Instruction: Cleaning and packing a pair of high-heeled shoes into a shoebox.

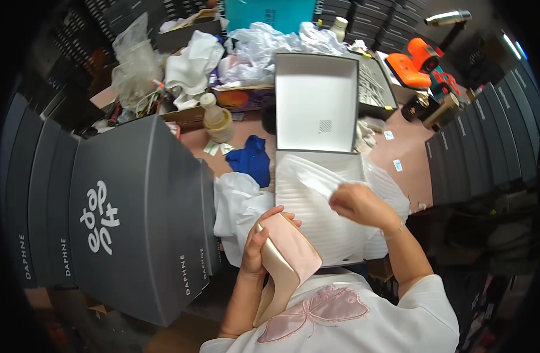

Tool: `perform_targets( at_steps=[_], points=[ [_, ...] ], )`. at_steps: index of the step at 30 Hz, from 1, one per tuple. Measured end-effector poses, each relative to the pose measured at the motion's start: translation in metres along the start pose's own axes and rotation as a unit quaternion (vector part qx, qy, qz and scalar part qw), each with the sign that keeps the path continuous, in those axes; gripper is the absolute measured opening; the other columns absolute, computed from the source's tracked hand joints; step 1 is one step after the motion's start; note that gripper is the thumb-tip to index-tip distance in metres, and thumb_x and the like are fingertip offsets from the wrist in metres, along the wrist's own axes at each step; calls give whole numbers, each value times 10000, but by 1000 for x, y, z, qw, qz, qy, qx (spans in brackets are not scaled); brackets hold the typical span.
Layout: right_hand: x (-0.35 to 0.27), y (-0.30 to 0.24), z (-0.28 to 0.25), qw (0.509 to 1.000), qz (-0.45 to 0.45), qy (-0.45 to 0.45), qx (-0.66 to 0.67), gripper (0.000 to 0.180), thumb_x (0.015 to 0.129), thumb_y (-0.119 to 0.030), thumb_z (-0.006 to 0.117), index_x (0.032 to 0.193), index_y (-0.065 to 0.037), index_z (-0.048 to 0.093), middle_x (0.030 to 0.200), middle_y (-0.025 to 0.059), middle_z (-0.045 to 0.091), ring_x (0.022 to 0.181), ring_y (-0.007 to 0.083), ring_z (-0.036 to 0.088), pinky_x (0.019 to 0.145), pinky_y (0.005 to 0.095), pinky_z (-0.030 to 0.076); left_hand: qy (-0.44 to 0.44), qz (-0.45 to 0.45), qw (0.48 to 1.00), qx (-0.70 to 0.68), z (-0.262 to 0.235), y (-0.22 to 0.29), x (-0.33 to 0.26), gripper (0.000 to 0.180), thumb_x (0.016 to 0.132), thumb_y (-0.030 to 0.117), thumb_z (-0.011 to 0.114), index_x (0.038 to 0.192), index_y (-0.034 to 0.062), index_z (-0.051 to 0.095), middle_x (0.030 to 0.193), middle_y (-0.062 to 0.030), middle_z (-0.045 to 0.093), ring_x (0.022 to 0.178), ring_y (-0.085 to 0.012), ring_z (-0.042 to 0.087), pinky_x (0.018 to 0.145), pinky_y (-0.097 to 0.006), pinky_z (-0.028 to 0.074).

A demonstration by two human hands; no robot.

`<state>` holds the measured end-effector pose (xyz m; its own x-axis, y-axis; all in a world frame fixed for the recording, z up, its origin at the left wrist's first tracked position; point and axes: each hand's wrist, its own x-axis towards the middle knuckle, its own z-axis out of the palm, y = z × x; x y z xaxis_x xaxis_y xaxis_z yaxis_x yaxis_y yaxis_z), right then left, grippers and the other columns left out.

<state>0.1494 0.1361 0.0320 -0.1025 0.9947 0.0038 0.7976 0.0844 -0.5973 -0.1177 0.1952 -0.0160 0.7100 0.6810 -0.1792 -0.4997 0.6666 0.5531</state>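
My left hand (259, 242) is wrapped round a beige, satiny high-heeled shoe (282, 262) with a pale pink face turned up, held close before my shirt. My right hand (359, 205) is closed on the raised edge of a white wrapping sheet (314, 179) above the open shoebox (277, 176). Ribbed white foam or paper lines the box, and some of it hangs over the right side. The lid (317, 100) stands up at the far side, its white inside facing me. Crumpled white paper (237, 203) lies left of the box.
Dark grey shoeboxes (135, 235) stack high at the left, and more (487, 141) stand at the right. A blue cloth (250, 160) and a pump bottle (217, 120) lie beyond the paper. Plastic bags (261, 50) and an orange tape dispenser (414, 65) sit at the back.
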Motion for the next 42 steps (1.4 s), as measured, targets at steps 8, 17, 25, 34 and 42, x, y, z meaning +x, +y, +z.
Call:
perform_targets(
  at_steps=[8,17,25,34,42],
  points=[
    [-130,-60,36,935,68,253,240,186,746,41,728,919,-22,698,832,63,630,694,140,599,546,239,462,-5,-51,996,75,36,-22,9,666,837,342,585,1367,-22,411,1229,-204,560,1184,-368,562,938,-476,525],
    [-115,-61,40,942,-95,299,120,280,657,20,773,912,-50,684,788,27,572,647,184,545,596,299,416,-4,-71,992,104,48,-24,8,654,834,287,579,1373,-46,414,1248,-207,554,1211,-343,547,970,-448,503],
    [-106,-63,36,950,-112,281,76,294,643,7,783,914,-53,686,781,27,562,652,186,533,587,300,403,-11,-73,992,107,52,-24,7,651,839,291,592,1372,-43,423,1239,-205,563,1203,-331,557,979,-444,497],
    [-111,-70,34,963,-89,245,76,271,678,-17,771,928,-39,670,806,39,585,675,197,556,602,317,412,-12,-71,992,100,50,-22,5,650,844,302,595,1371,-39,426,1242,-205,565,1201,-326,559,988,-435,492],
    [-93,-66,31,953,-99,277,69,281,641,15,772,898,-51,681,771,31,566,645,188,532,582,305,396,-23,-78,991,102,53,-24,5,663,840,309,603,1374,-39,420,1242,-207,565,1212,-322,553,995,-432,487]
  ],
)
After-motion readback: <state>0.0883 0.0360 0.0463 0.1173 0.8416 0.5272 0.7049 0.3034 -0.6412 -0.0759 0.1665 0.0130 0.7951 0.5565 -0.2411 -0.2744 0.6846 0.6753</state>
